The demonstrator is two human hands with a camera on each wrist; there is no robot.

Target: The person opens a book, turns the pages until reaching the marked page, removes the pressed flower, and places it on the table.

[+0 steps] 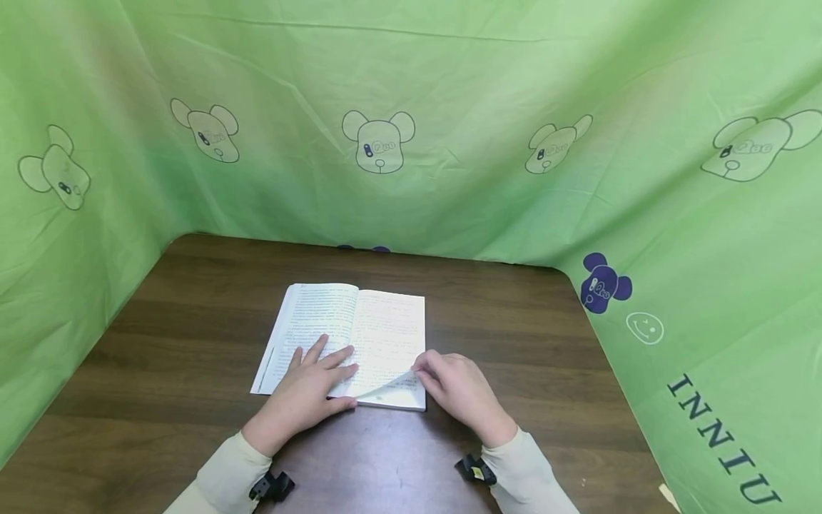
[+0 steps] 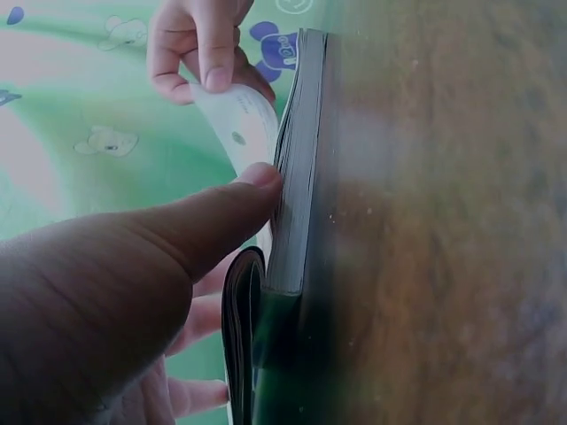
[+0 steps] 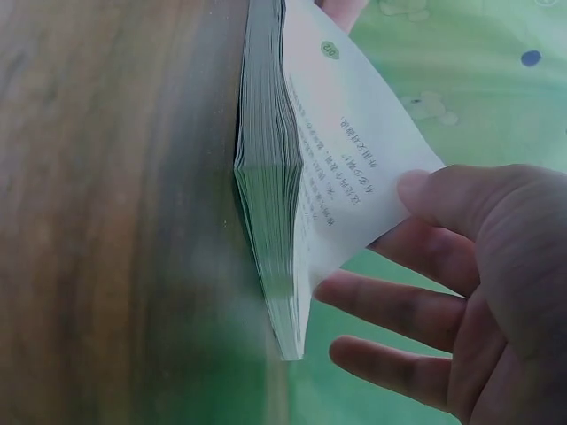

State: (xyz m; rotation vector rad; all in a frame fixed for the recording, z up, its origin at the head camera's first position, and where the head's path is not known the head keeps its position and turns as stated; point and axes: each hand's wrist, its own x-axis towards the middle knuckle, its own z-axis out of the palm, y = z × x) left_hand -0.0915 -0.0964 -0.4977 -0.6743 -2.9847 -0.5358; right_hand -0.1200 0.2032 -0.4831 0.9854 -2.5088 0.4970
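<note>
An open book (image 1: 388, 321) with printed pages lies on the wooden table, its thicker page stack on the right side. My left hand (image 1: 308, 389) rests spread over the lower left page, the fingers reaching across the fold and the thumb at the bottom edge. With thumb and index finger, my right hand (image 1: 459, 389) pinches the lower right corner of one page (image 3: 354, 150). That page curls up off the stack, and a green page mark shows near its other lower corner. In the left wrist view, the left thumb (image 2: 221, 212) presses by the book's edge.
The dark wooden table (image 1: 514, 321) extends around the book on all sides. A green curtain (image 1: 449, 71) printed with bear heads hangs along its back and both sides. Black wrist cameras (image 1: 272, 487) are strapped at both sleeves.
</note>
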